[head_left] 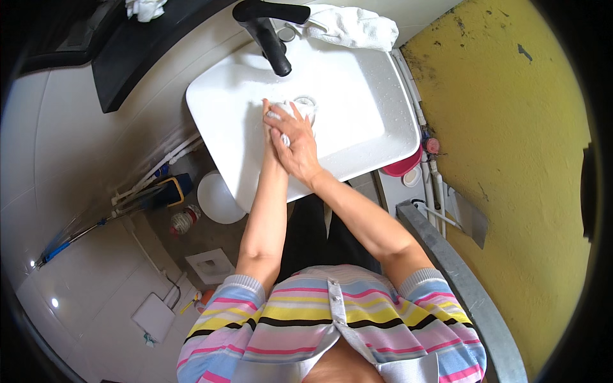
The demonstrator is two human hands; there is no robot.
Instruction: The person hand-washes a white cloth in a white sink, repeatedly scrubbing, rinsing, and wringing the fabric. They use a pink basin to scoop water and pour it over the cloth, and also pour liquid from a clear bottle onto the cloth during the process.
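Both my hands are together over a white washbasin [364,110], near its drain. A wet white cloth [306,111] lies bunched between them. My right hand [298,146] rests on top, its fingers spread over the cloth and over my left hand [269,136]. Most of my left palm and its fingers are hidden underneath; one finger shows upright at the left. Above the hands stands a black faucet [275,43], its spout ending short of them. Whether water runs from it I cannot tell. Water drops dot the basin's right wall.
A white towel [354,26] lies bunched on the basin's back rim. Below the right corner are a pink basin [404,163] and a small white dish [412,176]. A white bucket or bowl [218,198] and a plastic bottle [185,219] stand on the floor at left. A yellow wall [507,119] borders the right.
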